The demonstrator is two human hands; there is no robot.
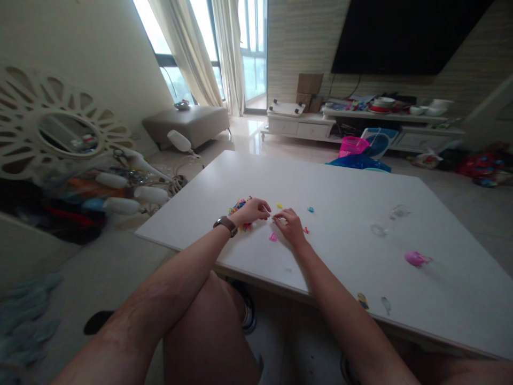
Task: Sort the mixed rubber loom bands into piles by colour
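Nearest to us, our bare knee (212,331) showed at the bottom of the frame, below the white table (340,203). Toward the lower right, on the table's near side, lay a yellow-and-dark flat piece (362,300) and a grey flat piece (386,305), with a pink rounded thing (414,259) farther up. Near the middle of the frame, a pink triangle (273,236) lay just below our hands. Our left hand (253,210), a dark watch (226,226) at its wrist, and our right hand (289,225) met there, fingertips of each pinched together on a tiny piece (271,216) between them, too small for us to make out. The small colourful pile (239,205) sat beside and partly behind our left hand; a red piece (306,230) lay just right of our right hand. Slightly farther off were a yellow piece (279,206) and a blue piece (311,209). Beyond the table, at upper right, we saw a pink basket (352,145), then a low cabinet (312,130) and a dark screen (401,37).
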